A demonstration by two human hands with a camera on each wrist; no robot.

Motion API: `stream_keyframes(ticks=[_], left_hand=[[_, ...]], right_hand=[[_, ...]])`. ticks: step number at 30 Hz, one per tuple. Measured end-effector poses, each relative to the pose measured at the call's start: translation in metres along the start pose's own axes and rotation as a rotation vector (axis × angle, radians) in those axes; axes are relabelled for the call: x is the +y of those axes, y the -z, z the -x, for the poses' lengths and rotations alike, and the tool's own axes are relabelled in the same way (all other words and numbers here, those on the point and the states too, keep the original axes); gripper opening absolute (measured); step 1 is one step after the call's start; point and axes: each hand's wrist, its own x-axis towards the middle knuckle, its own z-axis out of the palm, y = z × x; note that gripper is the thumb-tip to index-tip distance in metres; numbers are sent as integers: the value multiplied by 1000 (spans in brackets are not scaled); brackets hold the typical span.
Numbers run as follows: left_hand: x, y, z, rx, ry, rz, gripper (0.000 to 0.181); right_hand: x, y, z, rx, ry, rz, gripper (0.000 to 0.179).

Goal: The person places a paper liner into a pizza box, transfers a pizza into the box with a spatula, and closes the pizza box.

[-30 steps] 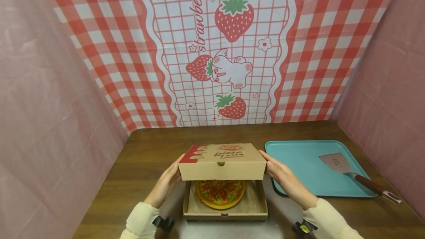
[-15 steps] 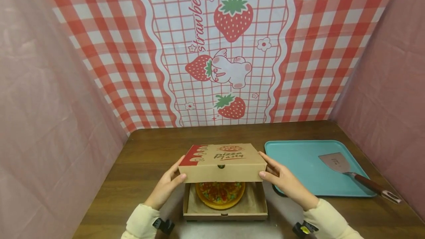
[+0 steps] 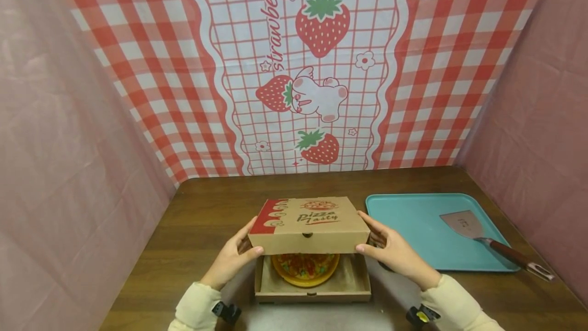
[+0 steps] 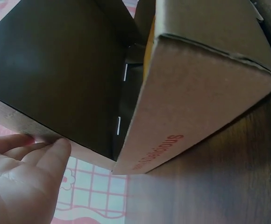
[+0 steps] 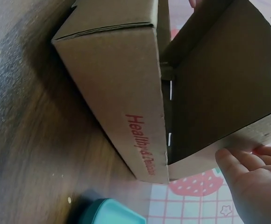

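Note:
A cardboard pizza box stands partly raised in the middle of the table, its printed lid (image 3: pixel 300 218) tilted above the tray part (image 3: pixel 275 298). Inside lies a round pizza (image 3: pixel 305 270), its back half hidden under the lid. My left hand (image 3: pixel 229 262) holds the lid's left side, thumb at the front corner. On the opposite side, my right hand (image 3: pixel 398 258) grips the lid the same way. The left wrist view shows left fingertips (image 4: pixel 60 147) against the lid's side wall. In the right wrist view, the right hand (image 5: pixel 259 182) touches the other side wall.
A teal tray (image 3: pixel 404 229) lies to the right, close to the box. A pizza server (image 3: pixel 464 225) with a brown handle rests across it, the handle reaching past the tray's edge. Behind the wooden table (image 3: pixel 206 203) hangs a red checked cloth (image 3: pixel 422 91).
The lid has tipped slightly lower toward the front, covering more of the pizza. Both thumbs have come round onto its front corners. Tray and server have stayed put.

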Motion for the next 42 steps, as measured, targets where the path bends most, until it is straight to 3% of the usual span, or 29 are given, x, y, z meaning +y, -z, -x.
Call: stream_keyframes(ticks=[11, 22, 29, 35, 42], left_hand=[[-9, 0, 4, -18, 33, -61, 85], [-13, -4, 9, -44, 54, -157, 97], [-16, -6, 12, -70, 80, -171, 103], [-17, -9, 13, -35, 87, -299, 110], [-20, -13, 14, -54, 79, -332, 113]], right_hand=[[8, -4, 9, -10, -10, 99, 83], [18, -5, 12, -38, -60, 84, 97], [22, -8, 17, -28, 3, 175, 99], [24, -12, 21, -37, 6, 212, 101], [24, -14, 23, -31, -29, 269, 102]])
